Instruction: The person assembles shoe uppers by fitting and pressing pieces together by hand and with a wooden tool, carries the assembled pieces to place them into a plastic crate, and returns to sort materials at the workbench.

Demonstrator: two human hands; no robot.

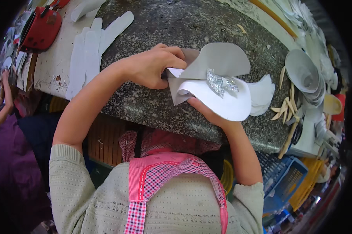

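Over the dark speckled worktop I hold up a shoe upper (222, 58) of soft white and grey sheet, its two rounded flaps spread apart. A sparkling rhinestone bow ornament (221, 83) sits between the flaps. My left hand (156, 66) is closed on the folded grey edge at the piece's left side, fingers bent over it. From below, my right hand (209, 112) grips the lower white flap; most of its fingers are hidden behind the material. Just right of the upper lies a fanned stack of white pieces (262, 94).
Long white sole-shaped pieces (91, 52) lie at the left, near a red container (40, 29). Nested grey curved pieces (301, 71) and pale wedge-like slips (285, 107) lie at the right. Below the worktop stands a blue plastic crate (287, 175). Another person's arm (5, 97) shows far left.
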